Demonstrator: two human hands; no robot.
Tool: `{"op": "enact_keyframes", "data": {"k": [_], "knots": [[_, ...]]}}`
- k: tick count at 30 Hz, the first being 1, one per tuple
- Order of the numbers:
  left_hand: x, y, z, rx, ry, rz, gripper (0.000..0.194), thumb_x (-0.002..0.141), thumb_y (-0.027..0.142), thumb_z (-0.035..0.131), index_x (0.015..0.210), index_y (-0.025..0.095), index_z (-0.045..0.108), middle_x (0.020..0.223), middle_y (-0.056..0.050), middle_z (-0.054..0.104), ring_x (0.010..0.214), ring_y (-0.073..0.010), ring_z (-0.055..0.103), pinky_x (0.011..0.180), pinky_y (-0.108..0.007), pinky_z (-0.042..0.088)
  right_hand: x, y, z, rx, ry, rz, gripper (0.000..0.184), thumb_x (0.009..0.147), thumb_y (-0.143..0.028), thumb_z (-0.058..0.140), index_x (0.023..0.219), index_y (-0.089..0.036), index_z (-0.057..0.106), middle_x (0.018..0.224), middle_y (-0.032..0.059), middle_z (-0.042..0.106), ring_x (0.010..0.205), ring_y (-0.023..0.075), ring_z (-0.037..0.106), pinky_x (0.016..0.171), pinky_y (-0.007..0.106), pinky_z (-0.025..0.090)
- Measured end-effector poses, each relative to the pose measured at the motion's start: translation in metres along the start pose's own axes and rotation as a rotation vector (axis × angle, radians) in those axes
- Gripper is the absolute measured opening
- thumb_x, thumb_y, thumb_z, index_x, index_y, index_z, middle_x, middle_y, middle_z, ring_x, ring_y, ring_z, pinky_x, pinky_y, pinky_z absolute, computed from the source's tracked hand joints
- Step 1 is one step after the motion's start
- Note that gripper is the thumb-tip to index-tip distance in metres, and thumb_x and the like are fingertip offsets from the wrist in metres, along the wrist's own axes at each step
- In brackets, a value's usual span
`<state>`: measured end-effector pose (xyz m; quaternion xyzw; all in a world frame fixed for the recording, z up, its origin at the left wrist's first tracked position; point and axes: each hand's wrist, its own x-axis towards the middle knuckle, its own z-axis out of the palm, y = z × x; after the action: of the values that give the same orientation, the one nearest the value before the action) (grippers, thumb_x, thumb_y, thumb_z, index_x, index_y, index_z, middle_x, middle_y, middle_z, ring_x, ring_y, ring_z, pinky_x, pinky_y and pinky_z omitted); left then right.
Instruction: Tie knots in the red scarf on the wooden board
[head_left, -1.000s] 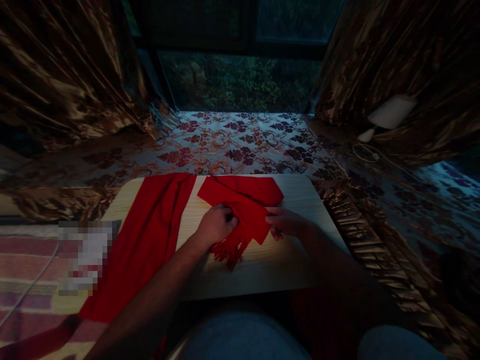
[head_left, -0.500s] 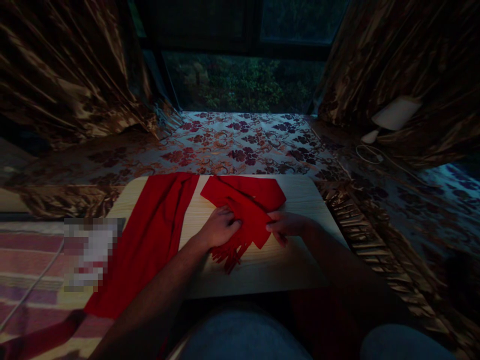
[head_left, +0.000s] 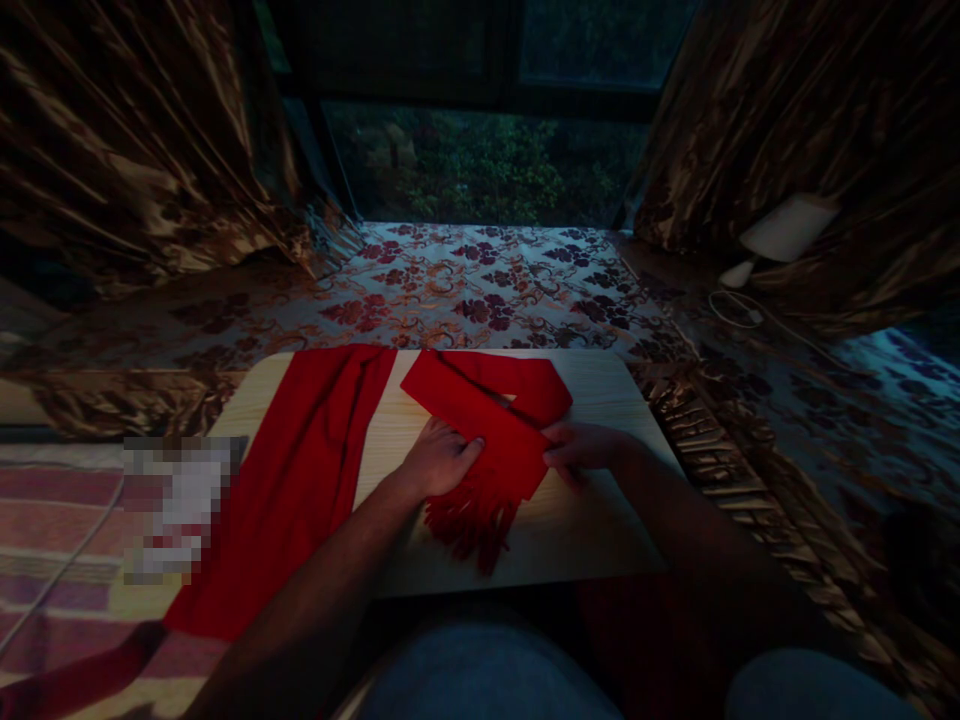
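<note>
A red scarf (head_left: 499,435) with a fringed end lies folded across itself on a pale wooden table (head_left: 585,535), making a loop at the far side. My left hand (head_left: 442,457) grips its left edge, thumb on top and fingers under the cloth. At the right edge, my right hand (head_left: 581,447) pinches the fabric between thumb and fingers. The fringe (head_left: 476,530) hangs toward me, spread on the tabletop. A second length of red cloth (head_left: 300,470) lies along the left of the table; whether it joins the scarf cannot be seen.
Beyond the table is a window ledge with a floral cloth (head_left: 487,280), between gold-brown curtains (head_left: 150,130). A white lamp (head_left: 791,228) with its cord lies tipped at the right. A striped cover (head_left: 60,540) and a blurred-out item (head_left: 180,510) are at the left.
The fringed end has straightened and now reaches nearer to me, its strands fanned out. A small gap has opened in the loop. My left fingers have gone under the cloth's edge.
</note>
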<state>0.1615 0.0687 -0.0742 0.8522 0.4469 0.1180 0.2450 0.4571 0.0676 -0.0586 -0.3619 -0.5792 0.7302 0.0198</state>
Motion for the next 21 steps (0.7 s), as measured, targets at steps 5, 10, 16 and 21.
{"op": "enact_keyframes", "data": {"k": [5,10,16,21], "knots": [[0.004,0.001,0.003,0.095,-0.019,-0.023,0.067,0.104,0.046,0.019,0.104,0.013,0.077,0.111,-0.016,0.075,0.124,-0.0305,0.057,0.112,-0.047,0.031,0.003,0.003,0.007,0.027,0.013,-0.042,0.052,0.079,-0.056,0.069,0.106,-0.015,0.051,0.055,-0.0013,0.067,0.041,0.0125,0.058,0.041,0.019,0.041],[0.005,0.003,0.0,0.15,-0.01,-0.025,0.065,0.105,0.04,0.016,0.109,0.011,0.075,0.116,-0.015,0.074,0.121,-0.0268,0.059,0.112,-0.043,0.034,0.0,0.002,0.003,-0.042,0.055,-0.056,0.047,0.08,-0.059,0.067,0.093,-0.016,0.053,0.052,-0.002,0.065,0.039,0.0106,0.055,0.04,0.018,0.04],[0.006,0.005,0.0,0.255,-0.017,-0.053,0.065,0.104,0.037,0.018,0.086,0.015,0.076,0.086,-0.013,0.076,0.101,-0.0274,0.066,0.103,-0.043,0.041,-0.007,-0.001,-0.003,-0.016,0.046,-0.089,0.044,0.081,-0.056,0.068,0.09,-0.015,0.057,0.047,-0.0038,0.06,0.036,0.0097,0.05,0.039,0.018,0.036],[0.005,0.005,0.003,0.206,0.033,-0.035,0.057,0.104,0.035,0.024,0.09,0.015,0.075,0.088,-0.012,0.076,0.103,-0.0261,0.065,0.107,-0.043,0.037,-0.007,0.011,-0.005,0.056,0.196,-0.141,0.047,0.079,-0.053,0.07,0.099,-0.01,0.063,0.049,-0.0017,0.062,0.038,0.0092,0.049,0.039,0.018,0.029]]}}
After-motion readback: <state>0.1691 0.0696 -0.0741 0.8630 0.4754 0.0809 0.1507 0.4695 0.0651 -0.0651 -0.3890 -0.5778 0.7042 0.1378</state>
